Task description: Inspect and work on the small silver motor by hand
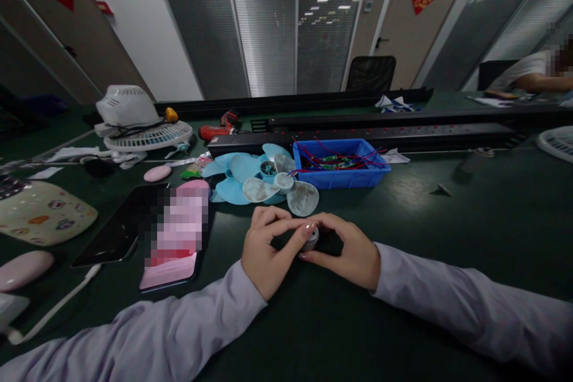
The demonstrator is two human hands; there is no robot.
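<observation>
Just in front of me, over the dark green table point(286, 334), my left hand point(272, 246) and my right hand point(351, 250) meet around a small grey cylinder point(312, 240) with a dark spot on its end. The left thumb presses against its near side, and the left fingers curl behind it. From the right, the other thumb and forefinger pinch it. Fingers hide most of the cylinder. Right behind the hands lie fan blades, some light blue point(237, 188) and some greyish point(303, 198).
A blue bin point(344, 178) holds circuit boards with red wires. To the left are a lit phone point(176, 239), a black tablet point(120, 227) and a white fan point(128, 110). A red power drill point(219, 129) lies behind. One person point(532, 74) sits at far right.
</observation>
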